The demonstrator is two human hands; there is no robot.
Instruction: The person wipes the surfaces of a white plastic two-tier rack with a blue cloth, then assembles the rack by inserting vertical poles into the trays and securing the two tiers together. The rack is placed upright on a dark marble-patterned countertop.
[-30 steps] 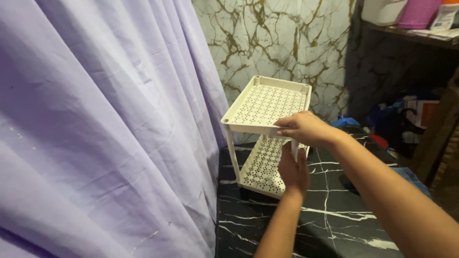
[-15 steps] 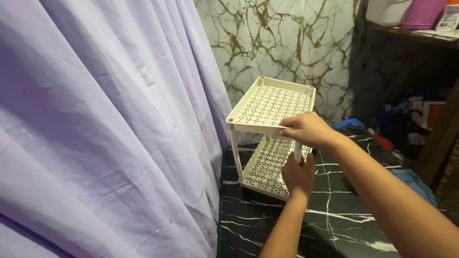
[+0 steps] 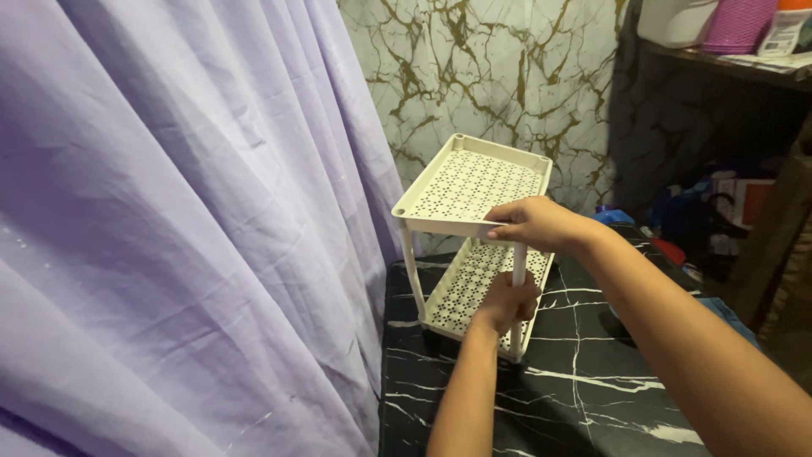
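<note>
Two-tier white plastic rack (image 3: pixel 474 182) with perforated trays stands on the black marble-patterned worktop (image 3: pixel 592 381), close to the back corner and just beside a lilac curtain (image 3: pixel 186 211). Right hand (image 3: pixel 533 224) grips the near right corner of the upper tray, fingers closed over its rim. Left hand (image 3: pixel 507 303) sits lower, fingers wrapped around the near right post (image 3: pixel 518 262), between the two tiers. Lower tray (image 3: pixel 474 288) rests on the worktop (short feet seem to be under it, but they are hard to make out). Upper tray looks roughly level and carried on its posts; the left front post (image 3: pixel 412 275) is plainly seated, the far posts are mostly hidden behind the trays. Judging by this, the rack appears largely put together, with both tiers in place; what seems left is seating or checking the corner joint under the right hand. Both trays hold nothing. Behind: a wall with a gold-veined marble pattern (image 3: pixel 474 76), a dark shelf (image 3: pixel 727 63) at upper right with a pink basket (image 3: pixel 740 24) on it.
</note>
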